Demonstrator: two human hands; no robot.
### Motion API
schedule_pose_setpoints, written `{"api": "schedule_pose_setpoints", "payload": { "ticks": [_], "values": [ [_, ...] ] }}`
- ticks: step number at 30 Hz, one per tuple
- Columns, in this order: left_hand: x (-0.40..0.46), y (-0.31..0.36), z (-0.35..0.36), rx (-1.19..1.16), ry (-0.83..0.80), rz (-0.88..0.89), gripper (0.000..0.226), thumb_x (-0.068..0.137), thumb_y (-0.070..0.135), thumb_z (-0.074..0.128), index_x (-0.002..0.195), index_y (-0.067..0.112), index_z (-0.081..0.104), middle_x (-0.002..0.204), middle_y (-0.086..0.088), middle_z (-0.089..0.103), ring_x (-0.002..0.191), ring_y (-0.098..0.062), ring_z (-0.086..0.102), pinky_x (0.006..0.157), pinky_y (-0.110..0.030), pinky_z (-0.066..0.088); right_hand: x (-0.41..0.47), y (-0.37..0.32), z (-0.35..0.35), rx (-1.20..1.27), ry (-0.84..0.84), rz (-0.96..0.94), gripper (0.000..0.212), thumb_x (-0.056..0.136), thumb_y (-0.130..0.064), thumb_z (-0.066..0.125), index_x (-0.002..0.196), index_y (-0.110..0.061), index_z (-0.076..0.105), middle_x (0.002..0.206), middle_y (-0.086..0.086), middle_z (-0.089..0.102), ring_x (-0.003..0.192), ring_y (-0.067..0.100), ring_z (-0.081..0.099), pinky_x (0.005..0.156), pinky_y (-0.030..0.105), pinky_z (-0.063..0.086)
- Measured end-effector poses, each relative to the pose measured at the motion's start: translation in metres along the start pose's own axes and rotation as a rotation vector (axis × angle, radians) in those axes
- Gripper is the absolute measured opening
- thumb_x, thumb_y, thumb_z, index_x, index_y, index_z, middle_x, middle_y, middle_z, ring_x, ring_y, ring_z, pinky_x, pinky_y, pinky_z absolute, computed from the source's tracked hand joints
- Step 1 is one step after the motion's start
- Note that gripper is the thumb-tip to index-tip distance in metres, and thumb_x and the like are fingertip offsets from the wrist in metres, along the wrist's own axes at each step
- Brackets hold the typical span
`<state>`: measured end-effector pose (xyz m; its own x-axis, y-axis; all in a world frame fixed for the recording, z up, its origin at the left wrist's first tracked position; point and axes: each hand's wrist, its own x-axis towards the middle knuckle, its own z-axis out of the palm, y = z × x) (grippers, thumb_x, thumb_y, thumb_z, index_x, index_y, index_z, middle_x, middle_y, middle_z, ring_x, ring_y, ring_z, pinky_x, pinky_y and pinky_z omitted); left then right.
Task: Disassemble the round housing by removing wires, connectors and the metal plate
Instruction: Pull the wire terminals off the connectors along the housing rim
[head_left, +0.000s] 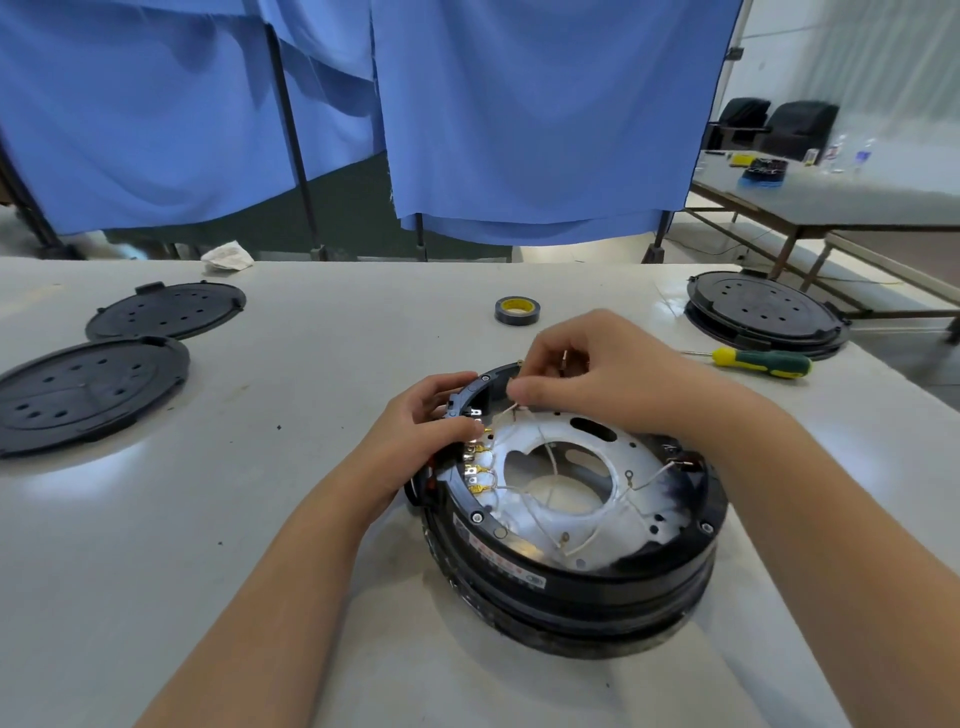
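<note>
The round black housing lies open on the white table, right of centre. Inside sits a white metal plate with a large middle hole. Thin white wires cross it, ending in brass connectors on a terminal row at the left rim. My left hand grips the housing's left rim, thumb by the connectors. My right hand hovers over the far rim and pinches a white wire between thumb and fingers; a small connector shows between its fingers.
Two black perforated covers lie at the left. A third closed housing stands at the far right, with a yellow-green screwdriver before it. A tape roll sits behind my hands. Blue curtains hang beyond the table's far edge.
</note>
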<state>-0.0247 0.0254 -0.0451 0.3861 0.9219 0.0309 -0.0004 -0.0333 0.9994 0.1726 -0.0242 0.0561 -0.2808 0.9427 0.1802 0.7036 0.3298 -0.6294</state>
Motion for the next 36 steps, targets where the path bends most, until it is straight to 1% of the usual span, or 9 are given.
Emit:
{"api": "schedule_pose_setpoints", "payload": {
  "ticks": [4,10,13,18,21,27,30,33,36],
  "values": [
    [0.000,0.000,0.001,-0.005,0.015,0.003,0.053,0.065,0.020,0.077,0.116,0.031,0.065,0.111,0.001,0.072,0.098,-0.017,0.070,0.076,-0.025,0.056,-0.007,0.000,-0.021,0.014,0.148,0.021,0.015,0.079,-0.037,0.073,0.072,-0.023,0.072,0.064,-0.012,0.065,0.054,-0.002,0.052,0.051,0.005,0.040],
    [0.000,-0.001,0.002,0.000,0.015,0.007,0.055,0.064,0.021,0.079,0.116,0.032,0.065,0.112,0.004,0.071,0.099,-0.015,0.070,0.074,-0.023,0.056,-0.018,0.013,-0.017,0.158,0.159,0.161,0.016,0.086,-0.029,0.068,0.082,-0.014,0.066,0.073,-0.003,0.070,0.062,0.009,0.071,0.060,0.017,0.056],
    [-0.001,-0.001,0.002,0.002,0.012,0.009,0.055,0.065,0.020,0.078,0.117,0.031,0.064,0.112,0.004,0.071,0.100,-0.015,0.069,0.075,-0.023,0.056,-0.022,0.020,-0.010,0.322,0.174,0.229,0.017,0.088,-0.022,0.066,0.085,-0.005,0.062,0.078,0.008,0.072,0.064,0.020,0.072,0.058,0.024,0.059],
    [-0.002,-0.002,0.002,0.003,0.015,0.014,0.055,0.065,0.019,0.077,0.118,0.031,0.064,0.111,0.005,0.071,0.100,-0.015,0.069,0.077,-0.026,0.056,-0.023,0.028,-0.005,0.484,0.239,0.259,0.014,0.086,-0.015,0.068,0.079,-0.007,0.060,0.076,0.011,0.074,0.071,0.025,0.073,0.068,0.033,0.060],
    [-0.002,-0.002,0.002,0.002,0.018,0.013,0.055,0.065,0.020,0.077,0.118,0.031,0.064,0.112,0.004,0.071,0.100,-0.016,0.069,0.077,-0.027,0.056,-0.027,0.031,-0.001,0.381,0.183,0.235,0.013,0.080,-0.014,0.074,0.076,-0.007,0.063,0.073,0.007,0.074,0.071,0.019,0.073,0.066,0.026,0.060],
    [-0.002,-0.002,0.002,0.014,0.015,0.012,0.056,0.065,0.021,0.077,0.118,0.032,0.063,0.114,0.004,0.070,0.100,-0.015,0.069,0.079,-0.028,0.056,-0.032,0.035,0.014,0.173,0.125,0.212,0.014,0.076,-0.024,0.079,0.071,-0.017,0.067,0.070,-0.004,0.074,0.069,0.009,0.071,0.072,0.027,0.059],
    [-0.002,-0.002,0.001,0.015,0.012,0.012,0.056,0.064,0.021,0.077,0.118,0.032,0.063,0.114,0.004,0.070,0.100,-0.015,0.069,0.079,-0.028,0.056,-0.032,0.035,0.015,0.195,0.170,0.193,0.014,0.076,-0.024,0.079,0.072,-0.016,0.068,0.070,-0.003,0.073,0.068,0.009,0.070,0.068,0.025,0.059],
    [-0.001,-0.002,0.001,0.015,0.015,0.011,0.056,0.065,0.020,0.076,0.117,0.032,0.064,0.113,0.004,0.071,0.099,-0.016,0.069,0.078,-0.028,0.056,-0.030,0.034,0.008,0.223,0.272,0.178,0.014,0.076,-0.023,0.078,0.073,-0.014,0.068,0.073,0.001,0.074,0.073,0.022,0.070,0.070,0.035,0.060],
    [-0.001,-0.003,0.001,0.017,0.013,0.013,0.056,0.065,0.017,0.075,0.118,0.030,0.063,0.111,0.004,0.071,0.100,-0.016,0.069,0.080,-0.028,0.056,-0.029,0.030,-0.004,0.293,0.399,0.125,0.015,0.077,-0.019,0.078,0.074,-0.009,0.067,0.074,0.005,0.074,0.073,0.023,0.071,0.075,0.042,0.059]
  ]
}}
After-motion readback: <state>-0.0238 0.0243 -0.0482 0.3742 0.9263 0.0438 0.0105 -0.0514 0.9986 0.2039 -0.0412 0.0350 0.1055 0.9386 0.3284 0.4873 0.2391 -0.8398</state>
